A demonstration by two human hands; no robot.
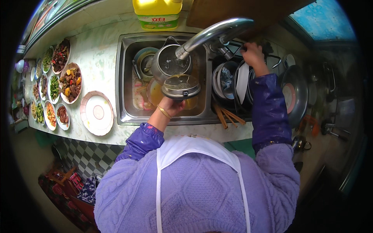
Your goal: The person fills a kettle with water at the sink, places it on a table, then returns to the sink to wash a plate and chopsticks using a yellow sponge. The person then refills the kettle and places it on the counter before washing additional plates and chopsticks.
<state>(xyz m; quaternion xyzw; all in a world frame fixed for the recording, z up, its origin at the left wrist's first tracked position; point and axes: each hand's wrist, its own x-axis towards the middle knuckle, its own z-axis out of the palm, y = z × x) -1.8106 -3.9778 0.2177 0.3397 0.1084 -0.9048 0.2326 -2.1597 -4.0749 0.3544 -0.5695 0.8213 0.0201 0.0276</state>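
Note:
My left hand [174, 108] grips the handle side of a stainless steel electric kettle [159, 68]; the handle itself is mostly hidden. The kettle's hinged lid [181, 85] is tipped back above my fingers. Its mouth lies under the spout of a chrome faucet [211, 33], with clear, rippling water inside. My right hand [253, 56] reaches past the spout, fingers closed around the faucet's lever [239, 50]. Beneath the kettle, the steel sink basin [125, 102] holds bowls [145, 62], a plate and cloudy yellowish water.
Black bowls [230, 68] and white dishes stand stacked in the right basin, beside wooden chopsticks [228, 115]. An empty scalloped plate [97, 113] and several filled dishes [71, 83] occupy the left counter. Behind the sink is a yellow detergent jug [157, 14]. A large metal basin [300, 96] lies far right.

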